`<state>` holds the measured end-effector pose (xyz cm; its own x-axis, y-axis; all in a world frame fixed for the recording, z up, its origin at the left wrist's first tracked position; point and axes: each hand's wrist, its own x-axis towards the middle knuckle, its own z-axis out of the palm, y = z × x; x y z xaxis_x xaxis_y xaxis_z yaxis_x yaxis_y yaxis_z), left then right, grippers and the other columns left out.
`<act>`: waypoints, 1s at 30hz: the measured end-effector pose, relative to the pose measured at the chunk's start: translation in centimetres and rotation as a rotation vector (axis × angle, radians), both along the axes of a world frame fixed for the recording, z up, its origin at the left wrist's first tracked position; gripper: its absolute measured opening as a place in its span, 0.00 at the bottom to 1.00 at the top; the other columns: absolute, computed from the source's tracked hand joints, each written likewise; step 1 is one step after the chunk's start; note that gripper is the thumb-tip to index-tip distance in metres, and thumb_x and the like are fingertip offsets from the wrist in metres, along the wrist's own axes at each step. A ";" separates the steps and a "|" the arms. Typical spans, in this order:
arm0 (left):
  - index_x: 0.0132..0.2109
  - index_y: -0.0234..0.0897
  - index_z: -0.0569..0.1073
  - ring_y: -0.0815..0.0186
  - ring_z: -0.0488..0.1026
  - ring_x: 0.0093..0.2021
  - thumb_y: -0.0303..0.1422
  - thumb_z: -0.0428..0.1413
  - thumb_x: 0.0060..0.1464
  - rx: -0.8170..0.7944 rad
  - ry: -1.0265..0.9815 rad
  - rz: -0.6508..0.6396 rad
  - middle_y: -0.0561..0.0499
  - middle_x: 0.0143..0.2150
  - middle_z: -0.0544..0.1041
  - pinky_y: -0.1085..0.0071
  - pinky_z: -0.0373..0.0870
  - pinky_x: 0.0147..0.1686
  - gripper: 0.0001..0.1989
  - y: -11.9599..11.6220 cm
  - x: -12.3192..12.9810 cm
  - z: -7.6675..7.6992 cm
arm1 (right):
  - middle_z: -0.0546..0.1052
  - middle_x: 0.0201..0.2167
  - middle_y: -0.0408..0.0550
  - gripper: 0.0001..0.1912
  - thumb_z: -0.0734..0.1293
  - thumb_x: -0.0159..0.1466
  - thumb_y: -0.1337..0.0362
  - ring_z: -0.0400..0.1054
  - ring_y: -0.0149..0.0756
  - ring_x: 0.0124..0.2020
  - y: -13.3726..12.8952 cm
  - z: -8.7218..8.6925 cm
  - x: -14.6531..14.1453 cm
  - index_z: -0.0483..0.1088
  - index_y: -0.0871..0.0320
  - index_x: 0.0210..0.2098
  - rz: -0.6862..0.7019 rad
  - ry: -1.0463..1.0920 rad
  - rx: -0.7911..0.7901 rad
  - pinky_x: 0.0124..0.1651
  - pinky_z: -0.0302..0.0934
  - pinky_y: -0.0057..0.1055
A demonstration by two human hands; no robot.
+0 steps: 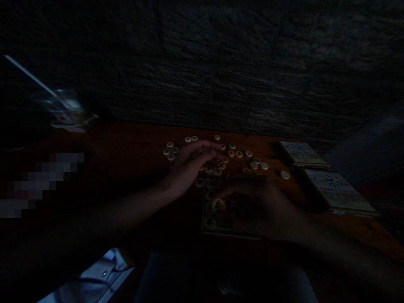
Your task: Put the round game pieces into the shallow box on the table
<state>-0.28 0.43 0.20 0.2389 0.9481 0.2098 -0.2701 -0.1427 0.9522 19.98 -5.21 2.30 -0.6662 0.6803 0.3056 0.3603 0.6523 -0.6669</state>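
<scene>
Many round chess pieces with red or dark characters lie scattered on the brown wooden table. My left hand hovers over them, its fingers bent and pointing right; whether a piece is between them is too dark to tell. A shallow box near the table's front edge has a column of pieces along its left side. Over that box is my right hand, dark and blurred. One brighter piece shows by its fingers, above the column; I cannot make out whether it is gripped.
Two flat boxes with printed lids lie at the right. A clear cup with a straw stands at the far left. Behind the table rises a dark stone wall. My legs are below the front edge.
</scene>
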 end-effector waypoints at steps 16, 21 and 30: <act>0.41 0.35 0.81 0.65 0.80 0.35 0.35 0.64 0.55 -0.004 -0.012 -0.003 0.48 0.36 0.85 0.70 0.74 0.38 0.08 0.1 0.2 0.1 | 0.82 0.43 0.46 0.09 0.72 0.66 0.70 0.74 0.35 0.46 -0.8 -0.6 -1.4 0.80 0.55 0.45 0.187 -0.110 0.095 0.49 0.65 0.30; 0.40 0.35 0.82 0.64 0.81 0.36 0.35 0.64 0.55 0.012 -0.008 -0.007 0.48 0.36 0.84 0.69 0.74 0.39 0.08 0.1 0.1 0.1 | 0.84 0.42 0.44 0.13 0.70 0.67 0.73 0.76 0.33 0.45 -0.8 -0.6 -1.1 0.79 0.53 0.48 0.258 -0.081 0.126 0.53 0.64 0.30; 0.39 0.36 0.82 0.65 0.80 0.35 0.34 0.63 0.55 0.035 -0.006 0.006 0.49 0.35 0.84 0.69 0.73 0.38 0.07 0.2 0.1 0.1 | 0.83 0.39 0.43 0.13 0.70 0.64 0.75 0.75 0.34 0.42 -0.7 -0.9 -0.8 0.78 0.55 0.46 0.284 -0.143 0.169 0.51 0.63 0.32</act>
<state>-0.19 0.60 0.28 0.2320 0.9415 0.2444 -0.2751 -0.1775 0.9449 19.18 -5.90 1.43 -0.8655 0.4096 0.2883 0.2306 0.8367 -0.4967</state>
